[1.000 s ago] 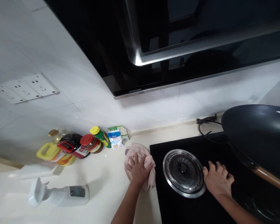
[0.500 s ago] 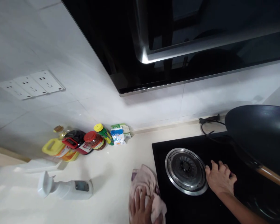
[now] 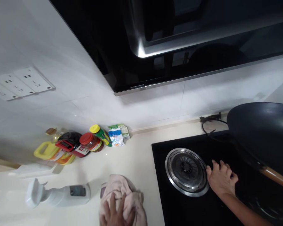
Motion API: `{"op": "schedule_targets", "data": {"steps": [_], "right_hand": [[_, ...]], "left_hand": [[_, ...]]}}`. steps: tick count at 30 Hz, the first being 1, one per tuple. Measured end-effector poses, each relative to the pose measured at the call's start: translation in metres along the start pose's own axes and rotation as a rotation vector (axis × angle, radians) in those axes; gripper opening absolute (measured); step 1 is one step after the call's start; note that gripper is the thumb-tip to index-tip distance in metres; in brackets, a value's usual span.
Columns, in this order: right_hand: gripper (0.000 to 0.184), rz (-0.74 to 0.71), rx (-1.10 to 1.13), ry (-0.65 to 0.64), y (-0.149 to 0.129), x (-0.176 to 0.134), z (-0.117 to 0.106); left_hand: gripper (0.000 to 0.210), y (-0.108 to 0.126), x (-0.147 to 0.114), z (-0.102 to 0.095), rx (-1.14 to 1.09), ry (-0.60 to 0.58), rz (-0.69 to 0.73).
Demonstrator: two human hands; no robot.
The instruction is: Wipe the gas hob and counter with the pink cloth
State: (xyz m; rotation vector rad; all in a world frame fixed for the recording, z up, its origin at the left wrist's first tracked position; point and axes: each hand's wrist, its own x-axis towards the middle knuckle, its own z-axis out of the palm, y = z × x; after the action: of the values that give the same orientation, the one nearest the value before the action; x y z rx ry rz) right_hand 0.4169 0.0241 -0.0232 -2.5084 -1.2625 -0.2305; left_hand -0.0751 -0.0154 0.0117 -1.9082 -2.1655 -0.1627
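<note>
White plastic spray bottle [image 3: 61,196]: well left of the black glass hob [image 3: 179,210].

Yellow plastic jug [image 3: 46,150], dark bottle with red handle [image 3: 73,144], red-lidded glass jar [image 3: 92,142], blue-and-white packet [image 3: 116,138]: rowed along the wall, left of the hob's rear corner; probably kept there within reach of it.

Crumpled pink cloth [image 3: 119,183]: on the counter [image 3: 143,166], left of the hob, apart from its edge.

Left hand [image 3: 115,215]: palm down on the cloth, fingers spread rather than closed around it; apparently laid so to press it flat against the counter. Wrist out of frame.

Round steel-rimmed burner [image 3: 186,172]: in the hob's left part.

Right hand [image 3: 221,179]: over the hob just right of the burner, fingers loosely spread, nothing held; seemingly a brace.

Black wok with wooden handle [image 3: 261,135]: over the hob's right part; support hidden.
</note>
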Motion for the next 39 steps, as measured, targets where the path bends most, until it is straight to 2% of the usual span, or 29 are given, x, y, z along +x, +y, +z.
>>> {"op": "schedule_targets", "data": {"steps": [3,6,11,14,18,22,26,29,39], "right_hand": [[0.055,0.008,-0.022,-0.001,-0.001,0.001,-0.001],[0.054,0.019,-0.029,-0.035,-0.002,0.001,-0.001],[0.052,0.034,-0.029,-0.058,-0.003,0.002,-0.003],[0.052,0.036,-0.026,-0.065,-0.005,0.002,-0.004],[0.051,0.043,-0.04,-0.074,-0.006,0.002,-0.005],[0.05,0.032,-0.061,-0.053,-0.007,0.002,-0.005],[0.05,0.027,-0.07,-0.045,-0.008,0.002,-0.006],[0.049,0.027,-0.078,-0.042,-0.009,0.002,-0.007],[0.05,0.034,-0.08,-0.066,-0.011,0.003,-0.011]], "left_hand": [[0.057,0.023,0.054,-0.015,0.019,-0.078,0.024],[0.055,0.062,0.107,-0.023,0.021,-0.112,0.049],[0.055,0.142,0.172,-0.02,-0.104,-0.126,0.197],[0.054,0.177,0.2,-0.013,-0.162,-0.137,0.281],[0.054,0.197,0.231,-0.005,-0.194,-0.158,0.3],[0.053,0.208,0.262,-0.004,-0.224,-0.185,0.234],[0.051,0.23,0.28,-0.009,-0.254,-0.198,0.148],[0.05,0.249,0.278,-0.013,-0.268,-0.193,0.129],[0.043,0.283,0.253,-0.03,-0.332,-0.216,0.42]]}}
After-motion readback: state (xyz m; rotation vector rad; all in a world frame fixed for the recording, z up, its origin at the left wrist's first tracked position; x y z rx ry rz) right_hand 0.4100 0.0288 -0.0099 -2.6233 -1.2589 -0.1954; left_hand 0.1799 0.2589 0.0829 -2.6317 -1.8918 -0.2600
